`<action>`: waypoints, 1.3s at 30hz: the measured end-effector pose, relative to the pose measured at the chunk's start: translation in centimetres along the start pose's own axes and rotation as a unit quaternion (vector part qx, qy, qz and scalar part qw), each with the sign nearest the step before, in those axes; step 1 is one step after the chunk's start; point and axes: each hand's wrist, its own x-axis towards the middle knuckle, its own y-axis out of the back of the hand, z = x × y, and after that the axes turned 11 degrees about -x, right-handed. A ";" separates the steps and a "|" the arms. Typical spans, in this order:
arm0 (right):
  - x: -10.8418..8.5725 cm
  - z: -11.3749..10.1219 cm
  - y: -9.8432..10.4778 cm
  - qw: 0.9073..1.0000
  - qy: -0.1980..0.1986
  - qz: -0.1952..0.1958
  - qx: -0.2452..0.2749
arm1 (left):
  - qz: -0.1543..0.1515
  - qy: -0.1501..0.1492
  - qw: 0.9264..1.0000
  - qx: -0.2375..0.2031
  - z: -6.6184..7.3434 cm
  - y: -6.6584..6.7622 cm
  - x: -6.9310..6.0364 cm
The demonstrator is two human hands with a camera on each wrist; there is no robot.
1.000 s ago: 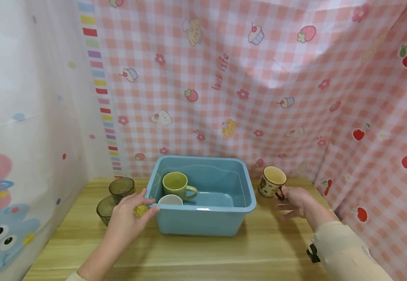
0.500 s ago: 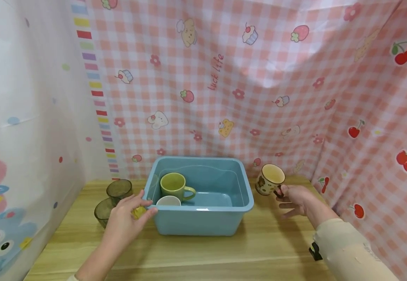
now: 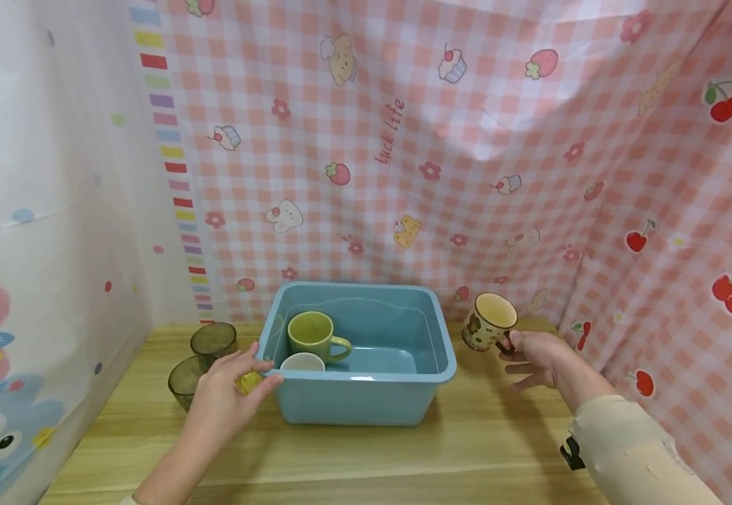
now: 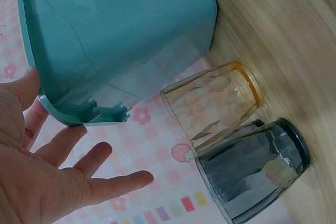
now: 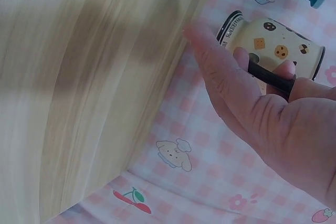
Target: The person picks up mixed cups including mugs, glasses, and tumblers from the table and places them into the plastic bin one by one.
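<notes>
Head view: the right hand (image 3: 537,358) pinches the dark handle (image 5: 270,78) of a cream, cookie-patterned cylindrical mug (image 3: 484,332), tilted, right of the blue rectangular plastic tub (image 3: 359,402), likely keeping its mouth unobstructed; the left hand (image 3: 223,393), fingers (image 4: 118,186) spread, touches the tub's front-left corner, presumably steadying it.

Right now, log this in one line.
right hand: holds patterned mug; left hand: touches blue bin; inside bin: green mug, white cup

Head view facing forward and down, close wrist views, blue tub (image 3: 359,404) in all
</notes>
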 end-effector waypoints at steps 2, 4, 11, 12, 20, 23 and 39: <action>-0.1 0.0 0.0 1.000 0.003 -0.002 0.007 | -0.001 0.001 1.000 0.000 0.1 0.1 0.1; -0.2 -0.2 0.1 1.000 0.005 -0.004 0.013 | -0.004 0.003 1.000 -0.001 0.2 0.2 0.2; -0.2 -0.1 0.3 1.000 0.004 -0.006 0.015 | -0.007 -0.003 1.000 0.001 0.3 0.3 0.2; -0.2 -0.1 0.3 1.000 0.004 -0.006 0.014 | -0.007 -0.004 1.000 0.001 0.3 0.2 0.2; -0.2 0.0 0.5 1.000 0.009 -0.011 0.012 | -0.010 0.003 1.000 0.000 0.2 0.1 0.1; -0.4 -0.1 0.7 1.000 0.009 -0.009 0.013 | -0.012 0.005 1.000 0.000 0.2 0.1 0.1; -1.3 -1.8 0.9 0.999 0.021 -0.014 -0.021 | -0.011 0.011 1.000 0.005 0.2 0.2 -0.1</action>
